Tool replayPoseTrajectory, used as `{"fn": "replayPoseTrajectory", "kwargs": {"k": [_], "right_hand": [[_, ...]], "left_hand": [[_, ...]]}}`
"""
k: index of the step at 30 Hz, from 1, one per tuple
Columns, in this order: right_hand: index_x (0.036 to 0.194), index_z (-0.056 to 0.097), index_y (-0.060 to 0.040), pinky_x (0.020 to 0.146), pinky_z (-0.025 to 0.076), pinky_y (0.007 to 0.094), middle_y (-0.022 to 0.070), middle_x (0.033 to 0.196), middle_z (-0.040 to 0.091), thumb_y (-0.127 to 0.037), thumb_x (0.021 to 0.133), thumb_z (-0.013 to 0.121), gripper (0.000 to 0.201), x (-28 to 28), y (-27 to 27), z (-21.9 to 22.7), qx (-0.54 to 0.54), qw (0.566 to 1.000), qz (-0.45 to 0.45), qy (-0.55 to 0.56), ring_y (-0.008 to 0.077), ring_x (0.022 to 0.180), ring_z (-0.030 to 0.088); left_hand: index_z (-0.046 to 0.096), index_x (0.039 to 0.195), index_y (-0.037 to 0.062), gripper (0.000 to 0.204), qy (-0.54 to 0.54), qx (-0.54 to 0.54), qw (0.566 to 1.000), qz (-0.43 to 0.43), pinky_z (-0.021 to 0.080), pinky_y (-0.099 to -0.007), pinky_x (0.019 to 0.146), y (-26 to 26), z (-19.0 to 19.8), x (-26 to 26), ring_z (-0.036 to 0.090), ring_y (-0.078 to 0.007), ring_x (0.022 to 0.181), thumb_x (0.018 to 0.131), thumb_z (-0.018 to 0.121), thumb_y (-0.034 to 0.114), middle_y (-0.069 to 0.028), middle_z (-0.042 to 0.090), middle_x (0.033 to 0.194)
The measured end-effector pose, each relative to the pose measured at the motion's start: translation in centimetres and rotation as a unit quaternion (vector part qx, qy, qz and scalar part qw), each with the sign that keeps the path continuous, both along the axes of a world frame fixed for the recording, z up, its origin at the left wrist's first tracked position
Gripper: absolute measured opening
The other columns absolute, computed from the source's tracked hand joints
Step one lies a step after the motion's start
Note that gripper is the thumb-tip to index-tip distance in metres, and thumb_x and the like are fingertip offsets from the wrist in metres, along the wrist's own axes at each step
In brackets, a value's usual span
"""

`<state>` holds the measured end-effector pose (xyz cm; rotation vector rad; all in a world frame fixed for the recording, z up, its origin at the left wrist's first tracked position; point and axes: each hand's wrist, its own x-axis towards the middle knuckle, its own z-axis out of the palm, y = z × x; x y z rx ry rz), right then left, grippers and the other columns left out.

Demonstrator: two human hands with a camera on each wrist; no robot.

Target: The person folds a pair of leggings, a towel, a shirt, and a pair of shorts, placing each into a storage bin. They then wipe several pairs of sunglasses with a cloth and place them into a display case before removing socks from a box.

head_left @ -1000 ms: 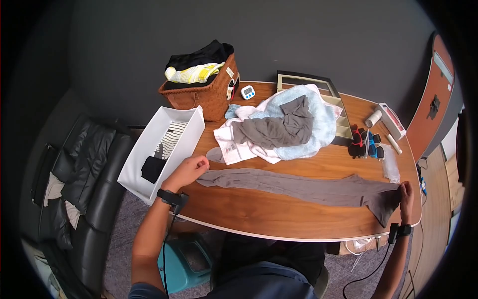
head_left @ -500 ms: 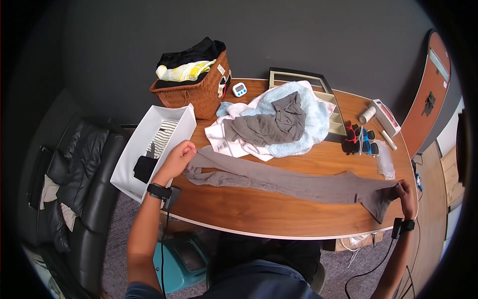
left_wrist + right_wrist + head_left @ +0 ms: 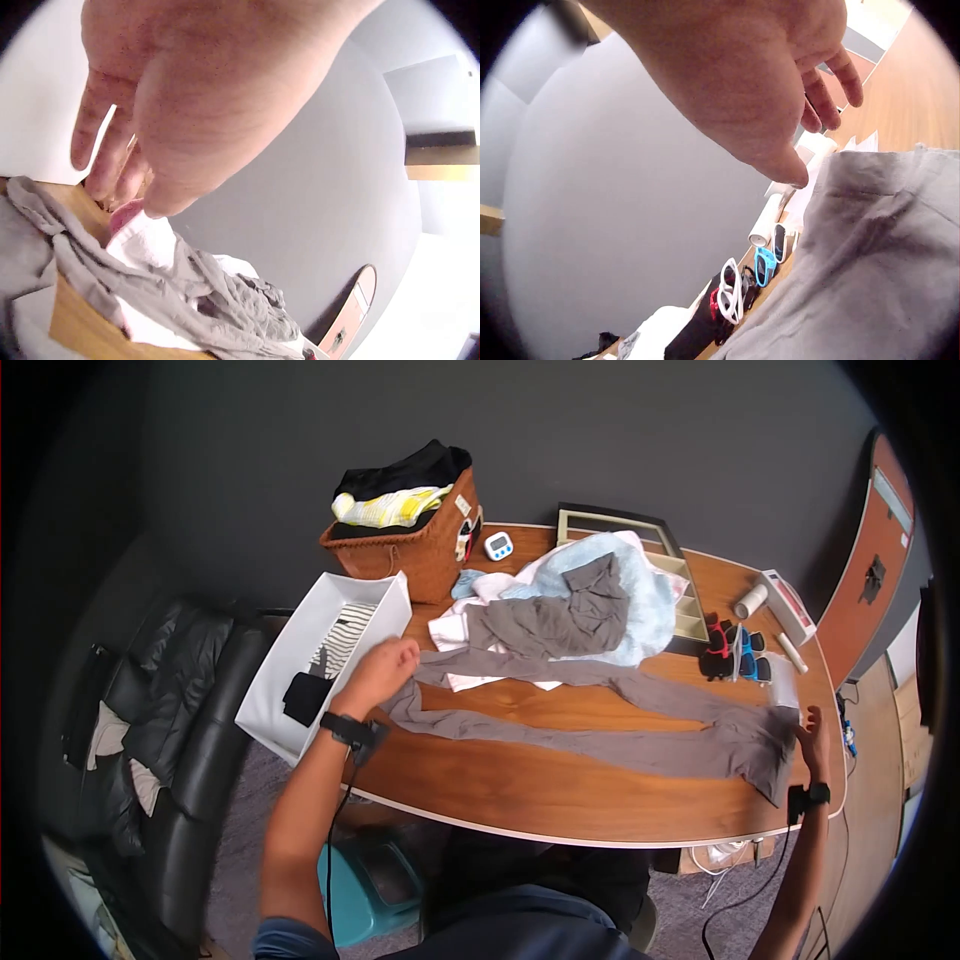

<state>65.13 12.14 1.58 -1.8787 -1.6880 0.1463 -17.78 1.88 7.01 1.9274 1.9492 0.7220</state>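
Observation:
A pair of grey leggings [image 3: 690,755] lies across the wooden table, its two legs spread apart toward the left and its waistband at the right end. My left hand [image 3: 385,672] is above the leg ends, beside the white bin; in the left wrist view its loosely bent fingers [image 3: 112,161] hold nothing, with the grey cloth below them. Just off the waistband, my right hand [image 3: 815,745] has its fingers spread and empty. The right wrist view shows the thumb and fingers [image 3: 844,79] above the waistband's edge.
A white bin [image 3: 395,600] holding folded clothes stands at the left. Behind it is a brown basket [image 3: 410,565] of clothes. Blue and pink-white towels [image 3: 650,620] with a grey shirt [image 3: 540,625] lie behind the leggings. Sunglasses [image 3: 718,660] and a timer [image 3: 498,546] are on the table.
The leggings' legs have been separated, the far one moved back over the towel edge. My right hand has let go of the waistband, which now lies flatter, and my left hand has released the leg.

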Motion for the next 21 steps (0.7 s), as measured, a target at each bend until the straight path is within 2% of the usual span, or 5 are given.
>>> {"fn": "replayPoseTrajectory", "kwargs": {"k": [2, 11, 14, 17, 21], "right_hand": [[0.117, 0.053, -0.0008, 0.074, 0.051, 0.0379, 0.0177, 0.098, 0.061, -0.015, 0.076, 0.071, 0.047, 0.4, -1.8, -0.7, -0.028, 0.999, 0.019, 0.008, 0.0274, 0.085, 0.061], [0.095, 0.056, 0.0031, 0.067, 0.049, 0.0381, 0.0161, 0.078, 0.06, -0.026, 0.077, 0.075, 0.039, -0.1, -8.3, -2.6, -0.144, 0.979, -0.071, -0.122, 0.0266, 0.074, 0.062], [0.088, 0.056, 0.0009, 0.064, 0.046, 0.0327, 0.0083, 0.074, 0.057, -0.024, 0.083, 0.071, 0.03, -0.9, -8.2, -1.8, -0.21, 0.977, -0.02, -0.042, 0.0172, 0.07, 0.056], [0.09, 0.055, -0.0029, 0.061, 0.04, 0.0268, -0.0004, 0.075, 0.051, -0.02, 0.09, 0.062, 0.018, 0.0, -8.3, -2.6, -0.111, 0.984, 0.006, 0.142, 0.0085, 0.068, 0.046], [0.095, 0.052, -0.0068, 0.057, 0.033, 0.0224, -0.0037, 0.079, 0.048, -0.013, 0.094, 0.055, 0.007, 1.8, -8.5, -3.0, -0.052, 0.972, 0.027, 0.229, 0.0047, 0.067, 0.039]], "left_hand": [[0.063, 0.103, -0.0001, 0.02, -0.001, -0.079, 0.997, 0.009, 0.05, -0.036, 0.079, -2.1, -1.6, -0.5, 0.062, -0.0267, 0.09, 0.087, 0.064, 0.012, -0.0158, 0.063, 0.098], [0.06, 0.107, -0.0002, 0.022, 0.102, -0.024, 0.992, 0.07, 0.049, -0.0441, 0.087, -3.5, -6.4, -0.9, 0.059, -0.0371, 0.101, 0.089, 0.057, 0.013, -0.0182, 0.063, 0.102], [0.058, 0.107, -0.002, 0.022, 0.138, -0.008, 0.99, 0.021, 0.05, -0.0408, 0.082, -2.6, -6.6, -1.5, 0.061, -0.0383, 0.086, 0.091, 0.057, 0.013, -0.0178, 0.064, 0.092], [0.057, 0.108, 0.0001, 0.021, 0.077, -0.017, 0.994, 0.072, 0.051, -0.0433, 0.08, -3.5, -4.3, -0.5, 0.064, -0.0364, 0.089, 0.09, 0.055, 0.011, -0.0183, 0.066, 0.092], [0.054, 0.104, 0.0007, 0.016, -0.138, 0.108, 0.975, 0.139, 0.051, -0.0393, 0.072, -5.8, -4.4, -0.7, 0.065, -0.0314, 0.08, 0.088, 0.054, 0.001, -0.0188, 0.064, 0.087]]}}
